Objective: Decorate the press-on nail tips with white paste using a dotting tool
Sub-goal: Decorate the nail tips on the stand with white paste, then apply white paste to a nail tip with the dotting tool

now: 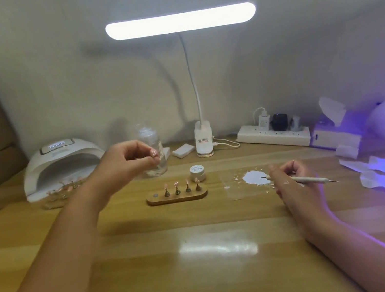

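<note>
Two hands work over the wooden surface (202, 234), both forearms reaching in from the near edge.

Left hand (127, 163) is raised clear of the surface, wrist bent. Thumb and fingertips are closed in a pinching grip on a small thin item (137, 158), too blurred to name. A glass bottle (150, 137) stands just behind it, partly hidden by the fingers.

Right hand (291, 180) is low, close to the surface, fingers curled round the dotting tool (306, 179) in a pen-like grip. The tool lies nearly level: front tip at the right edge of the white paste (252, 177), rear metal point sticking out to the right past the hand. The paste is a flat blob on a clear sheet (235, 189), with small flecks scattered round it.

Four nail tips (176, 184), pinkish, stand upright on small pegs in a wooden stand (177, 198) — between the two hands, left of the paste. The leftmost spot on the stand carries a round grey disc. A small white jar (197, 172) sits just behind the stand's right end.

Back of the surface: white nail lamp (61, 164) at left, desk lamp (181, 21) lit at centre, power strip (274, 135) at right — purple glow at the far right edge.
</note>
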Tool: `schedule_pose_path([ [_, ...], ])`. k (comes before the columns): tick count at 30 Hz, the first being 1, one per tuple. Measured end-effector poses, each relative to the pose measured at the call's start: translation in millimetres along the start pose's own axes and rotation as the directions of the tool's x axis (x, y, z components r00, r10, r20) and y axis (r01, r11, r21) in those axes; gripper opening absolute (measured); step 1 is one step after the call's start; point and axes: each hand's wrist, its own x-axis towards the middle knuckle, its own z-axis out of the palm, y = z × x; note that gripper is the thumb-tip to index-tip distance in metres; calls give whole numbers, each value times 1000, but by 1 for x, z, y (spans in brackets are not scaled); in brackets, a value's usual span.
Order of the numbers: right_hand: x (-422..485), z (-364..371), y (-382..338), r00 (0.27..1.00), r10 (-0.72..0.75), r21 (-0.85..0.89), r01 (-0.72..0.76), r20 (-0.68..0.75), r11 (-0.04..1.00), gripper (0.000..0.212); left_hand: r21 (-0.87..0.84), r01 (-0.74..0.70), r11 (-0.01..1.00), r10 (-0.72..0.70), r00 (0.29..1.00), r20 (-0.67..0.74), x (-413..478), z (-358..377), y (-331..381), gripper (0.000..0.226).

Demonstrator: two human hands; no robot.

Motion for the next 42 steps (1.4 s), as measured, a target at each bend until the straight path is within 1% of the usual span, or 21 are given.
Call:
schedule_pose_path([
  [4, 1, 0, 1, 1000, -13, -43, 14, 13, 999, 29, 193, 114, 975, -134, 986, 98, -3, -19, -20, 7],
  [6, 1, 0, 3, 1000, -13, -49, 14, 16, 999, 28, 235, 133, 963, -165, 978, 125, -4, -22, -26, 7],
  [11, 3, 0, 8, 999, -27, -50, 29, 39, 998, 29, 243, 151, 958, -193, 968, 160, 1, -13, -38, 7],
  [18, 4, 0, 11, 997, -52, -34, 54, 61, 998, 30, 188, 176, 966, -203, 970, 136, 3, 6, -56, 9],
  [21, 5, -1, 12, 997, -43, -34, 45, 70, 998, 31, 228, 174, 958, -210, 967, 145, 3, 6, -59, 8],
  [25, 4, -1, 11, 997, -48, -34, 51, 67, 998, 30, 255, 202, 946, -235, 966, 107, 3, 6, -63, 9],
  [27, 4, -1, 11, 996, -50, -40, 53, 69, 998, 29, 295, 194, 936, -231, 968, 98, 3, 8, -60, 12],
  [29, 5, -2, 11, 997, -43, -39, 46, 71, 998, 28, 371, 157, 915, -207, 973, 100, 4, 9, -55, 22],
  [31, 5, -2, 11, 997, -35, -35, 38, 71, 999, 28, 478, 105, 872, -173, 980, 100, 5, 10, -49, 33],
  [33, 5, -2, 10, 997, -30, -36, 33, 74, 999, 28, 574, 60, 817, -140, 986, 96, 5, 14, -42, 38],
  [35, 5, -2, 9, 997, -27, -34, 29, 72, 999, 29, 645, 19, 764, -93, 992, 81, 5, 20, -37, 30],
  [37, 5, -2, 9, 997, -22, -34, 25, 67, 999, 28, 680, 0, 734, -51, 997, 56, 4, 27, -37, 20],
  [39, 5, -2, 9, 998, -17, -35, 19, 63, 999, 29, 678, 4, 735, -33, 999, 31, 3, 32, -39, 12],
  [42, 4, -2, 8, 999, -9, -46, 12, 52, 999, 30, 677, 5, 736, -19, 1000, 14, 2, 33, -41, 10],
])
